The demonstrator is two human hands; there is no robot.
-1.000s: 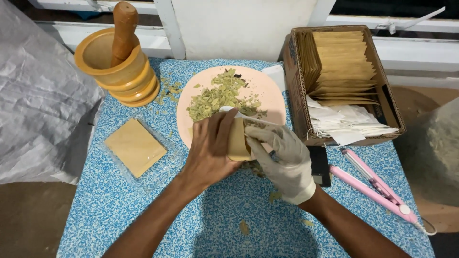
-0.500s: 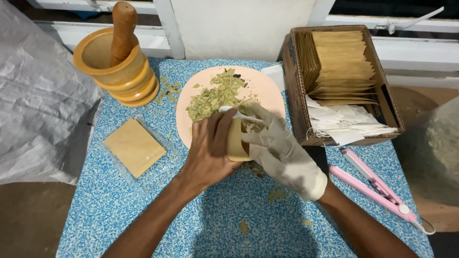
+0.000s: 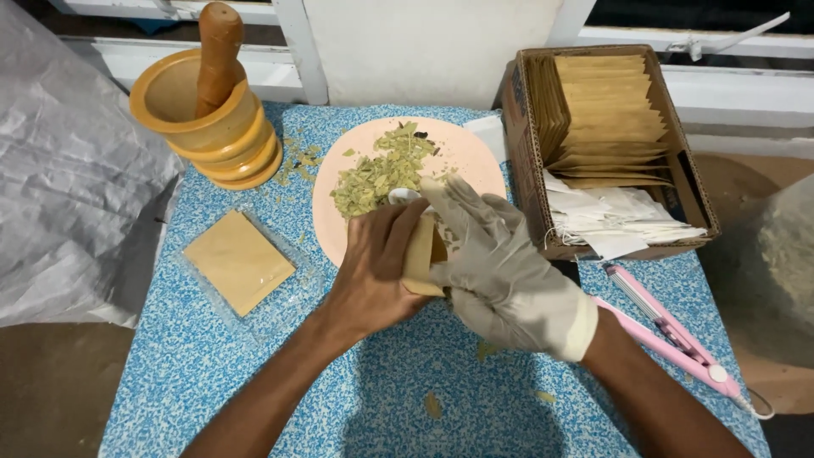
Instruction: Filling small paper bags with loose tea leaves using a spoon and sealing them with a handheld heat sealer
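1. My left hand (image 3: 373,276) grips a small tan paper pouch (image 3: 419,253); long axis roughly upright, mouth pointing away from me toward the pink plate (image 3: 475,157).
2. Left fingers curled and pressed on the pouch's left face. My gloved right hand (image 3: 500,271) covers its right side, fingers (image 3: 454,208) loosely spread and extended over the top. Cannot tell if they pinch anything; a small white bit shows at the pouch mouth.
3. Pouch sits between both hands, over the plate's near rim, about mid-table.
4. Dried green leaf flakes (image 3: 377,174) heaped on the plate just beyond the pouch.
5. Table (image 3: 254,382): open room along the near edge, a few stray flakes there.
6. Left side: flat tan pouch (image 3: 239,261) on clear plastic; wooden mortar and pestle (image 3: 208,106) at the far left corner.
7. Right edge: cardboard box (image 3: 610,144) of tan pouches and white papers, close to my right hand; pink sealing tool (image 3: 670,335) near the right corner.
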